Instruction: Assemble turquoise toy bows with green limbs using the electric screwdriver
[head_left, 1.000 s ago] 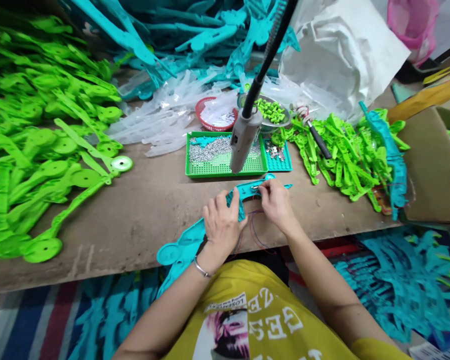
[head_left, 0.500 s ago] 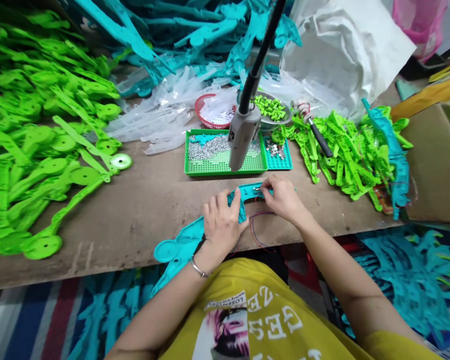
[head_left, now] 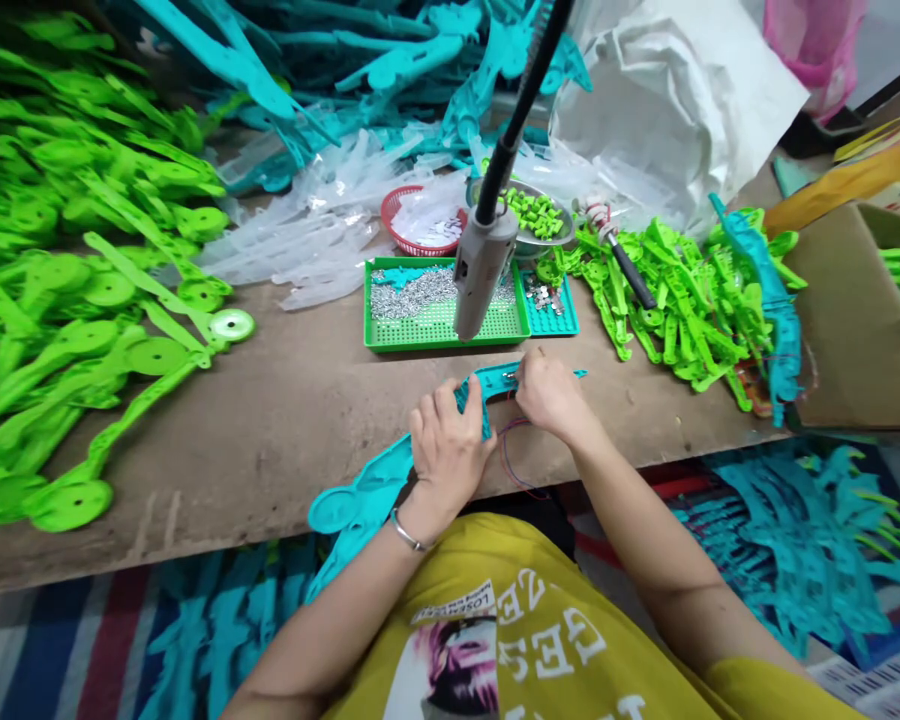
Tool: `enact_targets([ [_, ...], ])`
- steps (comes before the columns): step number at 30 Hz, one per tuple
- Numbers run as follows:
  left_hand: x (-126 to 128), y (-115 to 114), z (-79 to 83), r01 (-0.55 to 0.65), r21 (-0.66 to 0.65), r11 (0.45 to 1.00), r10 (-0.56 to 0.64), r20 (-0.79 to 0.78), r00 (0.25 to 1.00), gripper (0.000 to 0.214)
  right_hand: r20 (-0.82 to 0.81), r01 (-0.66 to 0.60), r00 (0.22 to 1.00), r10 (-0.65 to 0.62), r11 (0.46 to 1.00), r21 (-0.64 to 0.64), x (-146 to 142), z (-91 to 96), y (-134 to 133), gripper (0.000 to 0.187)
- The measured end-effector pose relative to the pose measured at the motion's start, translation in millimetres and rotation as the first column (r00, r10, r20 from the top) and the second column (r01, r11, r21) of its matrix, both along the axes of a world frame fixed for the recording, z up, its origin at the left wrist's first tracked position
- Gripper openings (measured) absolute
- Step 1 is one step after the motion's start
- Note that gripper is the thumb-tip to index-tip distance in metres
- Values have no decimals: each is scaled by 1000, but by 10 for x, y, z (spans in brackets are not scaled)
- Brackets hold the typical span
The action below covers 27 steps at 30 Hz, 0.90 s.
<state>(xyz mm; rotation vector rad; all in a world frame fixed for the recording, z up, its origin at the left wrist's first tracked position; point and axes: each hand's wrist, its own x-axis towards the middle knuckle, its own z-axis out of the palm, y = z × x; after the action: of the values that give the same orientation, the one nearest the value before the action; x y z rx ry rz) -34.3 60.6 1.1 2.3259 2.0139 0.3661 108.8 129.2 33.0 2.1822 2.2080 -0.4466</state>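
Note:
A blue plastic half-shell (head_left: 364, 490) lies slantwise over the table's front edge, its curved narrow arm reaching right. My left hand (head_left: 448, 440) rests over its middle, fingers bent around the shell and holding it against the table. At the narrow arm, my right hand (head_left: 551, 395) has its fingers closed in a pinch; what they hold is hidden. Small metal pieces (head_left: 508, 376) show in the arm just left of those fingers. Thin red and blue wires (head_left: 506, 455) loop down below the arm, between my hands.
Beyond my hands stand a green tray (head_left: 450, 345) of small metal parts and a smaller blue tray (head_left: 570, 325). A grey hanging tool (head_left: 484, 285) dangles over the green tray. Green parts (head_left: 82, 350) are piled left; more green parts (head_left: 675, 300) and a cardboard box (head_left: 847, 330) lie right.
My right hand has turned and closed more over the narrow arm, its knuckles now upward. The left hand stays on the shell. The whole view has shifted slightly.

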Motion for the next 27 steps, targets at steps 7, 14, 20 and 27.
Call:
enact_targets([
  [7,-8,14,26,1,26,1000,-1,-9,1000,59,63,13,998,-18,997,74,-172,-81,-97,31],
  [14,-32,59,13,3,31,1000,-3,8,1000,59,-43,53,998,-45,976,210,-89,-306,-170,27],
  [20,-173,110,111,68,-69,995,-62,79,995,59,-345,-62,928,140,972,225,309,-193,-112,18],
  [27,-441,273,419,117,-351,929,-91,91,992,43,-263,-377,875,407,913,158,733,120,-85,31],
])
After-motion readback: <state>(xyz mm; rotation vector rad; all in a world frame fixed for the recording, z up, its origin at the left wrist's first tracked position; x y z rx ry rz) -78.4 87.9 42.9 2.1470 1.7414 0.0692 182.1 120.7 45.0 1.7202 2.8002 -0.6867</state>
